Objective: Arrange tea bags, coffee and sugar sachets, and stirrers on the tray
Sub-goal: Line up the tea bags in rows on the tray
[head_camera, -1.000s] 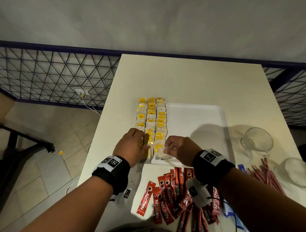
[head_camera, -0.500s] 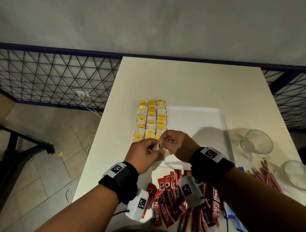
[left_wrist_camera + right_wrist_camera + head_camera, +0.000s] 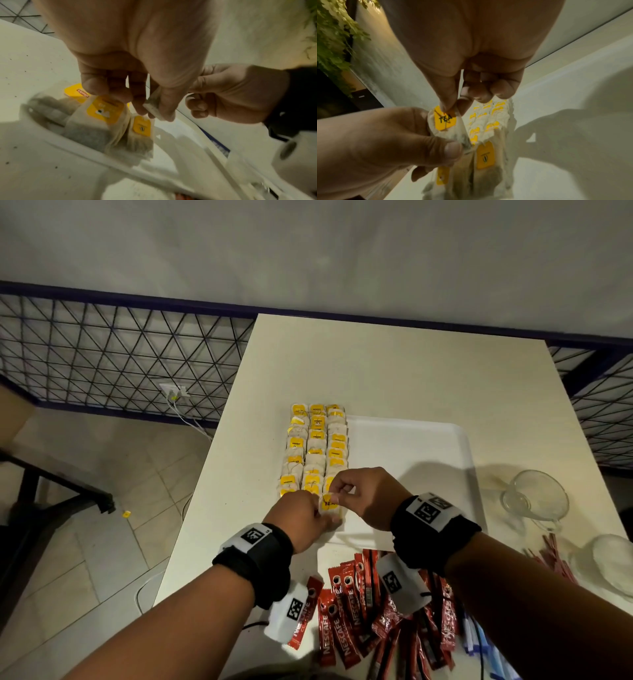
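Note:
Both hands hold one tea bag (image 3: 330, 508) above the near left corner of the white tray (image 3: 411, 446). My left hand (image 3: 301, 517) grips the bag's paper body (image 3: 452, 133) between thumb and fingers. My right hand (image 3: 356, 494) pinches the top edge of its yellow tag (image 3: 444, 119), marked TEA. Three rows of tea bags (image 3: 315, 450) with yellow tags fill the tray's left side. Red coffee sachets (image 3: 346, 611) lie in a heap on the table below the tray. Red stirrers (image 3: 551, 559) lie at the right.
The tray sits on a cream table (image 3: 394, 364) whose left edge drops to a tiled floor. A glass cup (image 3: 534, 501) and a second glass dish (image 3: 613, 563) stand at the right. Blue sachets (image 3: 476, 642) show near the bottom right. A dark metal grille (image 3: 113, 357) runs behind the table.
The hands came up off the near end of the tea bag rows and met, and now hold a tea bag between them; its yellow tag has come into sight.

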A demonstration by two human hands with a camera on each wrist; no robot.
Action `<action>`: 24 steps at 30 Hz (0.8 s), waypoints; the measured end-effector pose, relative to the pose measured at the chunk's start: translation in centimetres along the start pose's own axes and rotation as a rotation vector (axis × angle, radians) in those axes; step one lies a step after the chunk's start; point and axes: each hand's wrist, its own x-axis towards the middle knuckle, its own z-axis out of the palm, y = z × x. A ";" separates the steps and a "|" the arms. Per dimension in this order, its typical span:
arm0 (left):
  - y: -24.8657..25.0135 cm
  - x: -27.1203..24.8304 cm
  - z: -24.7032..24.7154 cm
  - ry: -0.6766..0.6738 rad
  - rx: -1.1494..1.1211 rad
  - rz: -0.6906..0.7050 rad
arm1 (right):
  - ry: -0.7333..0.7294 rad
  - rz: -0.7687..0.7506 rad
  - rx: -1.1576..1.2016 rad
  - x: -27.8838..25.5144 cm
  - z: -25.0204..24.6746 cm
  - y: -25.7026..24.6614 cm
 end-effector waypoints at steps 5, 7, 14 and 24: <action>0.4 -0.5 0.4 -0.036 0.202 0.053 | -0.059 0.038 -0.028 -0.2 0.6 0.9; 0.0 -0.8 0.1 -0.006 0.194 0.051 | -0.114 0.067 -0.040 -0.5 0.8 1.1; -3.0 -1.6 -1.8 0.127 0.150 -0.082 | -0.230 0.130 -0.025 -0.7 1.3 1.6; -4.0 -1.9 -2.3 0.176 0.129 -0.125 | -0.079 0.183 -0.095 0.7 3.7 2.8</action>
